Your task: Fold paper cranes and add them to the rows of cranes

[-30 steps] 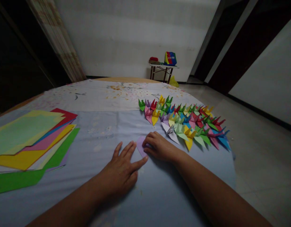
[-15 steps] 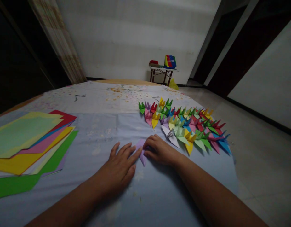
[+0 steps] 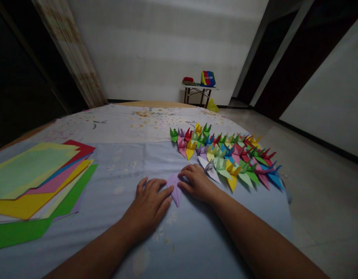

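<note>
"Presently, what differs from the view one second earlier?"

"A small folded sheet of lilac paper (image 3: 176,194), flat at the centre of the frame on the pale blue floral tablecloth (image 3: 202,240), now shows its narrow lower point uncovered, so its tapered outline can be read."

"And the hands?"

"Palm down, the left hand (image 3: 151,201) lies loosely spread, index tip on the paper's left edge; the right hand (image 3: 196,181) is half curled at the right edge, though whether it pinches cannot be told. Multicoloured folded-paper cranes (image 3: 236,153) stand right of centre"
</note>
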Motion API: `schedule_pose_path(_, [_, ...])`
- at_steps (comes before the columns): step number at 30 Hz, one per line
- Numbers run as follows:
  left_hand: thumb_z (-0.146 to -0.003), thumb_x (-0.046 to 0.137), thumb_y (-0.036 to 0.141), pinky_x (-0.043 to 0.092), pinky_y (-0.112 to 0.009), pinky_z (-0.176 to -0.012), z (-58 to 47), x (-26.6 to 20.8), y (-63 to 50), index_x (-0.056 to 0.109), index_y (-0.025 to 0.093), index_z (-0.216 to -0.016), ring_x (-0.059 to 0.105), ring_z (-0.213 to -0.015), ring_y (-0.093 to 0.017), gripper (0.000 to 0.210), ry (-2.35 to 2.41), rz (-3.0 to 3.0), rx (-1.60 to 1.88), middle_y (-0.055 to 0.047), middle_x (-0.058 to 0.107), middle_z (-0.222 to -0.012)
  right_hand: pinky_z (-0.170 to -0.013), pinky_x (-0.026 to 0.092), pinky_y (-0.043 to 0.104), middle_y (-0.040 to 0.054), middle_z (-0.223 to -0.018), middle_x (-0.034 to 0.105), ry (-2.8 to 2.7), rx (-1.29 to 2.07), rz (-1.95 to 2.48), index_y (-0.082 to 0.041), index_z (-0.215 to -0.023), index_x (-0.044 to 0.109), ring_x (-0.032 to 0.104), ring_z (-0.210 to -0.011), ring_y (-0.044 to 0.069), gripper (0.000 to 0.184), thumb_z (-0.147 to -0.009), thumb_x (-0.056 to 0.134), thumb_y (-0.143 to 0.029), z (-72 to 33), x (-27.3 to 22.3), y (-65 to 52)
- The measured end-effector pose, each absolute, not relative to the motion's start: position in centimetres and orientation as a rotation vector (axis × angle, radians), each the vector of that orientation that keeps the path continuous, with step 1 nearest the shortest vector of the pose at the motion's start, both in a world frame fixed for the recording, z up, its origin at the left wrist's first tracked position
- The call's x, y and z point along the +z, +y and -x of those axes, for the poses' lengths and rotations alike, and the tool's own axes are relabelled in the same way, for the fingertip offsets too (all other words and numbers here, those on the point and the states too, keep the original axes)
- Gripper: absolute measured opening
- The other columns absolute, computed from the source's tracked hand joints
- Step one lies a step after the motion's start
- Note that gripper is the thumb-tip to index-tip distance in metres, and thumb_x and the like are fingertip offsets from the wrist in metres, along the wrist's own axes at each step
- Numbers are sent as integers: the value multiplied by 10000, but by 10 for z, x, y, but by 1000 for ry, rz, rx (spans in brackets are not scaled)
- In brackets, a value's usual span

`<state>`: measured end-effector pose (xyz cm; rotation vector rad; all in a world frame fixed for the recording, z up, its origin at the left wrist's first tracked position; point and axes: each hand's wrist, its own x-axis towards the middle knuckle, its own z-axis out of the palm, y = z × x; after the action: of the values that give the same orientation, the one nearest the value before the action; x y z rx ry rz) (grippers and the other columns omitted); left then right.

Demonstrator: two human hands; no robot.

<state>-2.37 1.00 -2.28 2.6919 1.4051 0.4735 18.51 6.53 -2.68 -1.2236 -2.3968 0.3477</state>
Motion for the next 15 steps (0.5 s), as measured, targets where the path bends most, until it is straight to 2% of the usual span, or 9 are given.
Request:
schedule_pose_path(4, [-889,391,314,235,-510,-991,24,-26,13,522,282,-1193,454,-1086,-225,332,1420,-2668,526,-56,542,-1146,-826,334,382,78,-993,541,-2389,365,1237,-184,-972,578,430,-962,214,214,-794,595,-302,-182,-28,65])
schedule_pose_path(10, [-873,416,292,310,-447,-958,23,-24,18,457,235,-1235,471,-1095,-217,368,1476,-2535,562,-59,568,-1148,-797,348,350,58,-938,540,-2318,471,1219,-173,-945,537,440,-917,198,235,-761,622,-292,-180,-29,66])
schedule_pose_path(15, [-819,499,330,352,-449,-924,20,-18,27,480,208,-1203,525,-1065,-238,404,1567,-2385,551,-77,608,-1122,-739,373,305,19,-830,554,-2286,594,1146,-182,-936,519,485,-776,157,224,-747,624,-238,-176,-26,62])
